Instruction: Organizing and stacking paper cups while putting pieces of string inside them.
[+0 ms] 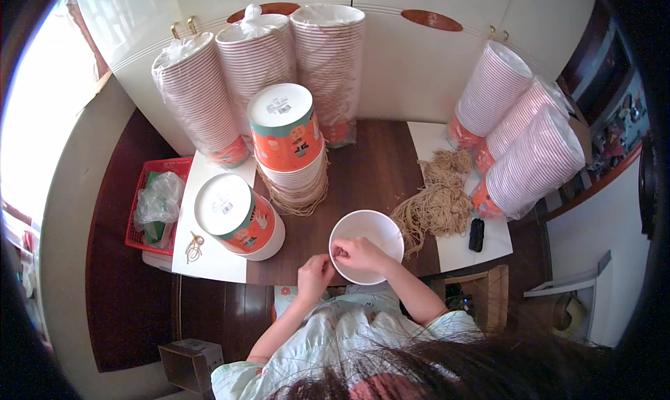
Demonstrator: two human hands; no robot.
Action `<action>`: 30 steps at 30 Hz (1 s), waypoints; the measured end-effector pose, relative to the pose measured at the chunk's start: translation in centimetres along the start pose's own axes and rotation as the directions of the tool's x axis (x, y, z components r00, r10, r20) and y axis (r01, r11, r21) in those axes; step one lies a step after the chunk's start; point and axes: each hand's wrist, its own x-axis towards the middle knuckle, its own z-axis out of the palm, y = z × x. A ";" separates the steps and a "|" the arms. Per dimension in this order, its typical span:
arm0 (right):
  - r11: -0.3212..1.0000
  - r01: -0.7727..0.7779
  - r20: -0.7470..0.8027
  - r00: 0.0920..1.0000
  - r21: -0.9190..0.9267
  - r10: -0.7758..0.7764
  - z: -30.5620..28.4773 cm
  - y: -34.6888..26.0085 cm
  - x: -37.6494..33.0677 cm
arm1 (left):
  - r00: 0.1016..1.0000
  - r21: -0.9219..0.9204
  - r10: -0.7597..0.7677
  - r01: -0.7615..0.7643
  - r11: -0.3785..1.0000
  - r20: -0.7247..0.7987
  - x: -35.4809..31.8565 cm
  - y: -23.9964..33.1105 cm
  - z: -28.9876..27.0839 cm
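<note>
A white paper bucket point(386, 234) stands upright at the table's front edge, its open mouth facing me. My right hand point(358, 253) reaches over the mouth, fingers curled together just inside the left wall. Outside that same wall, my left hand point(315, 276) is closed in a pinch close to the rim. Whatever lies between the fingers of either hand is too small to make out. A loose heap of beige cords point(441, 197) lies right of the bucket. On the left, an orange-and-green printed bucket point(252, 225) stands upside down on another one.
Behind it rises a stack of upturned buckets point(286, 138) with cords around its base. Tall plastic-wrapped bucket stacks point(328, 72) stand at the back; more wrapped stacks point(534, 159) lean at right. A black object point(477, 235), a small cord bundle point(195, 247) and a red basket point(167, 165) flank the table.
</note>
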 end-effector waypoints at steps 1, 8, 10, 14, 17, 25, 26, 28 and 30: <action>1.000 0.001 0.001 1.000 0.024 -0.001 0.0 0.1 0.1 | 1.000 0.000 0.001 -0.001 1.000 0.001 -0.1 -0.2 0.1; 0.994 0.086 0.016 0.996 -0.069 -0.086 -0.7 1.6 0.0 | 0.910 -0.662 -0.373 0.394 0.637 0.182 0.0 -4.0 -2.1; 0.999 0.047 0.041 0.998 -0.006 -0.047 -0.9 1.4 -0.1 | 0.868 -0.812 -0.405 0.444 0.378 0.287 0.4 -4.0 -3.9; 0.976 -0.172 0.227 0.964 0.131 0.139 -2.5 -0.1 -0.2 | 0.890 -0.927 -0.353 0.351 0.132 0.287 1.7 -1.7 -6.4; 0.973 -0.135 0.151 0.983 0.185 0.107 -2.7 -0.2 -0.3 | 0.864 -0.855 -0.245 0.486 0.181 0.439 2.9 -0.1 -7.0; 0.904 0.043 0.023 0.998 0.424 -0.058 -3.7 -2.5 0.5 | 0.830 -0.647 -0.301 0.555 0.522 0.469 4.1 0.3 -2.5; 0.876 0.080 0.001 0.996 0.475 -0.092 -3.8 -2.6 0.6 | 0.797 -0.639 -0.281 0.600 0.481 0.535 4.1 0.5 -2.9; 0.883 0.062 0.003 0.997 0.465 -0.072 -4.0 -2.9 0.8 | 0.795 -0.634 -0.257 0.597 0.493 0.549 3.9 0.2 -2.9; 0.888 0.047 0.010 0.998 0.457 -0.057 -3.9 -2.9 0.9 | 0.795 -0.629 -0.237 0.593 0.503 0.559 3.7 0.3 -2.8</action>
